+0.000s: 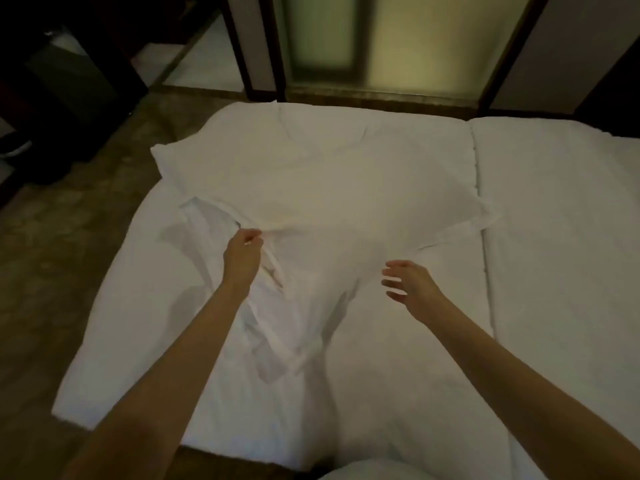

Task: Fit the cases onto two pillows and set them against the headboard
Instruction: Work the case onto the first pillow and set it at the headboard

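Observation:
A white pillow (322, 174) lies across the far part of the white bed (554, 237), with a thin white pillowcase (304, 292) drawn over its near end and trailing loose toward me. My left hand (242, 254) pinches the case's open edge at the pillow's near left. My right hand (410, 280) hovers just right of the loose case, fingers spread, holding nothing. A second white rounded shape (374, 471) shows at the bottom edge; I cannot tell whether it is a pillow.
Brown patterned floor (62, 237) lies to the left of the bed. Dark furniture (69, 81) stands at the far left. Frosted glass panels in dark frames (398, 46) stand beyond the bed's far edge. A seam (485, 254) separates a second mattress section at right.

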